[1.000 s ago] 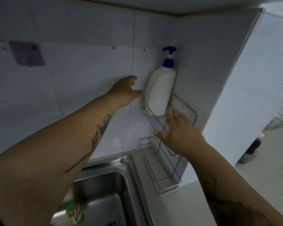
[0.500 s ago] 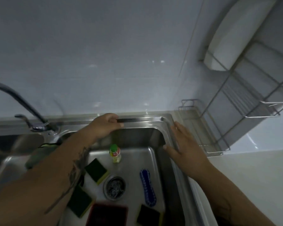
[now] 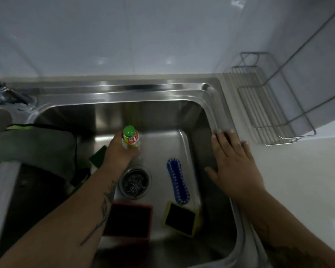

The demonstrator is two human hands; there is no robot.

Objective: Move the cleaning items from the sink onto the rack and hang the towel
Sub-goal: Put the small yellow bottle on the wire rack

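Down in the steel sink point(image 3: 124, 89), my left hand point(image 3: 120, 149) is closed around a small green-capped bottle point(image 3: 131, 137) that stands upright. My right hand point(image 3: 234, 163) lies flat and open on the sink's right rim. On the sink floor lie a blue brush point(image 3: 177, 181), a yellow sponge with a dark pad point(image 3: 181, 218), a red-edged dark pad point(image 3: 130, 219), a green sponge point(image 3: 99, 154) partly behind my wrist, and steel wool point(image 3: 133, 182) in the drain. A dark towel with a green stripe point(image 3: 35, 146) is draped over the sink divider at left. The wire rack point(image 3: 267, 105) stands at the right corner.
A tap point(image 3: 10, 93) rises at the far left behind the sink. White tiled wall runs behind, with a side wall at the right by the rack. White countertop point(image 3: 298, 180) extends right of the sink.
The view dropped from the wall rack to the sink. My left hand left the sink's back rim and closed on the green-capped bottle. My right hand stayed on the right rim.
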